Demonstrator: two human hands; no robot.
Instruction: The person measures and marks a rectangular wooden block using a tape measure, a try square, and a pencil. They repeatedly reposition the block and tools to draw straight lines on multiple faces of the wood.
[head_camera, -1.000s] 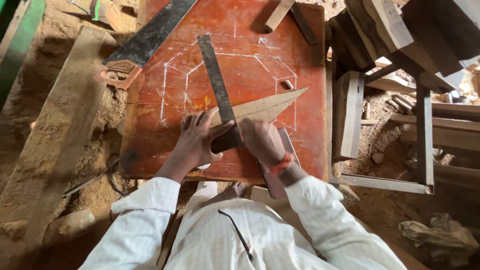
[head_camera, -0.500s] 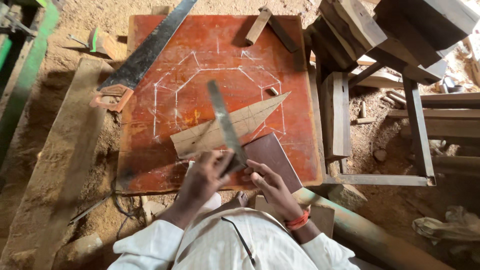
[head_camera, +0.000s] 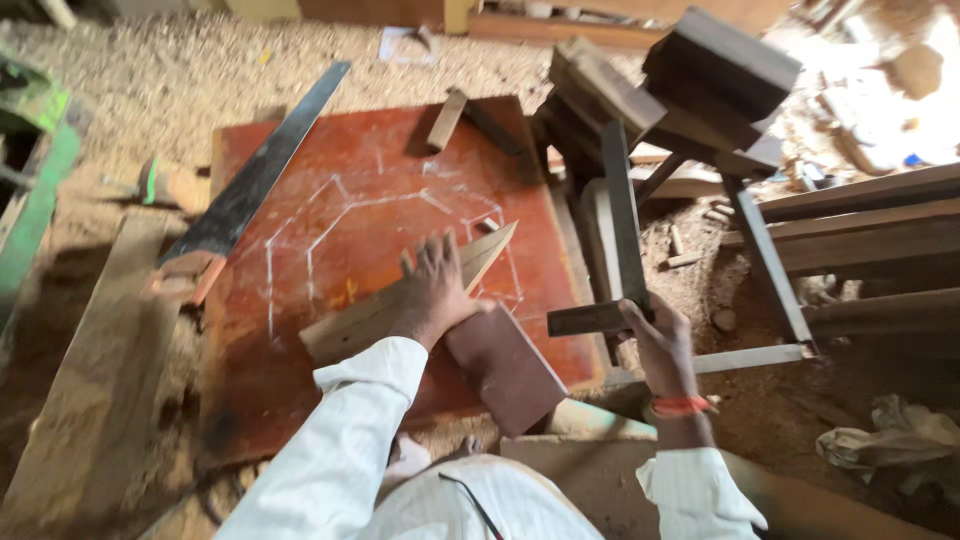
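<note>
Left hand (head_camera: 432, 290) lies flat, fingers spread, on the pointed wood piece (head_camera: 400, 298) (right hand (head_camera: 658, 340) clenches the try square (head_camera: 612, 270)).

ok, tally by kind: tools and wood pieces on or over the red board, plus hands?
Handsaw: 1
Try square, in right hand: 1
Pointed wood piece, under left hand: 1
Dark board: 1
Small wood blocks: 2
Hands: 2
Total: 8
</note>
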